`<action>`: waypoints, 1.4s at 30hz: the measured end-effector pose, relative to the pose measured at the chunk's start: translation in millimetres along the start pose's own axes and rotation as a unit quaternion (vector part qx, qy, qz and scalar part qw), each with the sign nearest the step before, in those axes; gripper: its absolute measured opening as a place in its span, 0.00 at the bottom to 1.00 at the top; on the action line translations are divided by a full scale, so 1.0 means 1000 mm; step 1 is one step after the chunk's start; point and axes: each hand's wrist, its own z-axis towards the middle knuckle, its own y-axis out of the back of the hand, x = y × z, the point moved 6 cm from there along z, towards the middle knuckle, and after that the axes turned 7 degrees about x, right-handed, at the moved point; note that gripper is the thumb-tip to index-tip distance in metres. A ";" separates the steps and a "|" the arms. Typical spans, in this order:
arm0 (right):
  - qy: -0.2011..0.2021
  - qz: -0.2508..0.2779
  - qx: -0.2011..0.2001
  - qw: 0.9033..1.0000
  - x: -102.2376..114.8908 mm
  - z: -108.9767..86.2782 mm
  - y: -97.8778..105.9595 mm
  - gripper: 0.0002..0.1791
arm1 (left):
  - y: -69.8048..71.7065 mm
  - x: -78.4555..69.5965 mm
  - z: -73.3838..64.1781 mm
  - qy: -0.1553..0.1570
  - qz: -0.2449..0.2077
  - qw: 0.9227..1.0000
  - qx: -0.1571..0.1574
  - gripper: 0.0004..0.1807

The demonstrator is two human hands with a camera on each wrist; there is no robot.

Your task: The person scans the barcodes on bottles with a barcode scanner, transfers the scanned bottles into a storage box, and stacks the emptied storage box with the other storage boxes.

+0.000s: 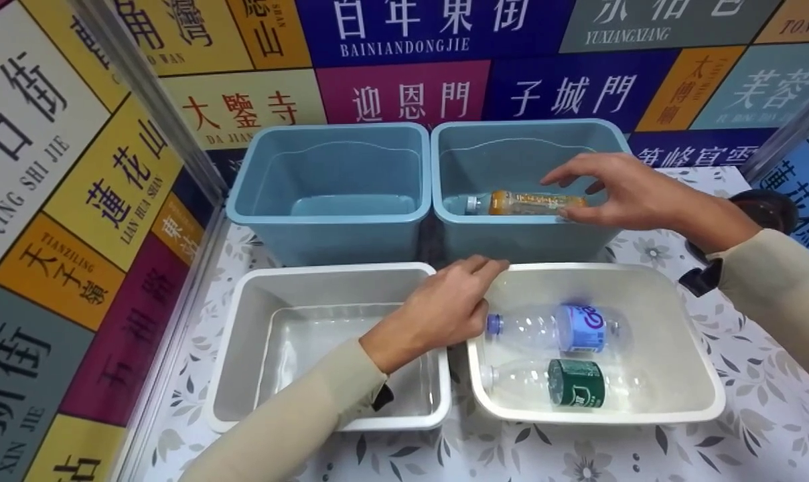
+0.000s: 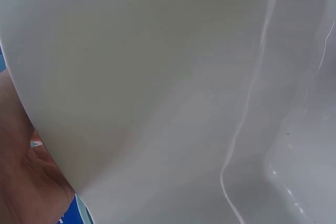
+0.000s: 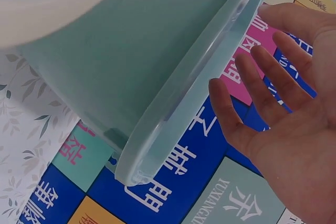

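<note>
Orange bottle [image 1: 535, 203] partly hidden (behind the right blue bin's rim [image 1: 505, 219]).

Over the right blue bin [image 1: 525, 241], the right hand [image 1: 622, 191] is blocking the right side; an orange bottle [image 1: 535, 203] is crowding the front, and the back left is offering passage. In front of that bin, the left hand [image 1: 438, 308] is obstructing the gap between 2 white tubs [image 1: 337, 288].

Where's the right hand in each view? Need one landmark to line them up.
Head: right of centre; the right hand is at the right blue bin.
Left wrist: not in it; the hand at lower left is the left hand.
Right wrist: right side, fingers pointing left.
Landmark, head and right wrist only: dark-blue 子城門 wall panel.
</note>
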 end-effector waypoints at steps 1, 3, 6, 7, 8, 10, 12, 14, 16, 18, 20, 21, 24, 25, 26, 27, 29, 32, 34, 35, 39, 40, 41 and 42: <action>0.002 -0.002 -0.004 1.000 0.001 -0.001 0.000 0.25 | 0.000 0.000 0.000 -0.002 0.000 1.000 -0.002 0.31; 0.008 -0.008 -0.009 1.000 0.003 -0.004 0.000 0.25 | 0.000 -0.001 0.000 -0.006 0.001 1.000 -0.005 0.31; 0.019 -0.013 -0.012 1.000 0.008 -0.008 -0.001 0.24 | 0.000 -0.001 0.000 -0.007 0.002 1.000 -0.006 0.31; 0.022 -0.014 -0.013 1.000 0.009 -0.009 -0.001 0.25 | 0.001 -0.001 0.000 -0.007 0.003 1.000 -0.005 0.31; 0.025 -0.014 -0.013 0.999 0.011 -0.010 -0.002 0.25 | 0.001 -0.001 0.000 -0.007 0.003 1.000 -0.005 0.31; 0.028 -0.014 -0.016 0.999 0.014 -0.012 -0.003 0.25 | 0.001 -0.001 0.000 -0.006 0.002 1.000 -0.003 0.31; 0.029 -0.012 -0.017 0.999 0.016 -0.014 -0.004 0.26 | 0.001 -0.001 0.000 -0.006 0.002 1.000 -0.001 0.31; 0.029 -0.010 -0.017 0.999 0.018 -0.015 -0.005 0.26 | 0.001 -0.001 0.000 -0.006 0.001 1.000 -0.001 0.31; 0.029 -0.007 -0.015 0.999 0.019 -0.016 -0.006 0.27 | 0.000 -0.001 0.000 -0.005 0.002 1.000 -0.001 0.31; 0.032 -0.005 -0.010 0.999 0.020 -0.017 -0.008 0.27 | 0.000 0.000 0.000 -0.004 0.003 1.000 -0.001 0.31; 0.035 -0.003 -0.007 0.999 0.022 -0.018 -0.009 0.27 | -0.001 0.000 0.000 -0.003 0.002 1.000 0.000 0.31; 0.038 -0.001 -0.005 0.999 0.023 -0.018 -0.010 0.26 | -0.001 0.000 0.000 -0.003 0.002 1.000 0.000 0.31; 0.044 0.001 -0.005 0.999 0.026 -0.020 -0.011 0.26 | -0.001 0.000 0.000 -0.001 0.002 1.000 0.001 0.31; 0.046 0.002 -0.006 0.999 0.027 -0.020 -0.011 0.26 | -0.001 0.000 0.000 -0.001 0.002 1.000 0.001 0.31; 0.049 0.004 -0.006 0.999 0.028 -0.021 -0.011 0.26 | 0.000 0.000 0.000 -0.001 0.002 1.000 0.001 0.31; 0.051 0.004 -0.004 0.999 0.028 -0.022 -0.012 0.26 | 0.000 -0.001 0.000 -0.001 0.002 1.000 0.000 0.31; 0.060 0.003 -0.003 0.998 0.031 -0.023 -0.014 0.26 | -0.001 -0.001 0.000 -0.001 0.000 1.000 0.000 0.31; 0.072 0.006 0.005 0.997 0.034 -0.026 -0.019 0.26 | -0.001 -0.001 -0.001 -0.001 -0.002 1.000 0.000 0.31; 0.081 0.005 0.006 0.997 0.036 -0.026 -0.021 0.26 | -0.001 0.000 -0.001 -0.002 -0.003 1.000 0.000 0.30; 0.081 0.006 0.008 0.997 0.036 -0.027 -0.021 0.25 | -0.001 -0.001 0.000 -0.002 -0.002 1.000 -0.001 0.30; 0.084 0.007 0.011 0.996 0.037 -0.027 -0.022 0.24 | 0.000 0.000 0.000 -0.004 -0.002 1.000 -0.002 0.30; 0.083 0.008 0.011 0.996 0.037 -0.027 -0.023 0.24 | 0.000 0.000 0.000 -0.004 -0.003 1.000 -0.002 0.30; 0.082 0.009 0.012 0.997 0.037 -0.028 -0.023 0.24 | 0.000 0.000 0.000 -0.004 -0.004 1.000 -0.002 0.30; 0.083 0.009 0.011 0.996 0.037 -0.028 -0.024 0.24 | 0.000 0.000 0.000 -0.004 -0.005 1.000 -0.001 0.30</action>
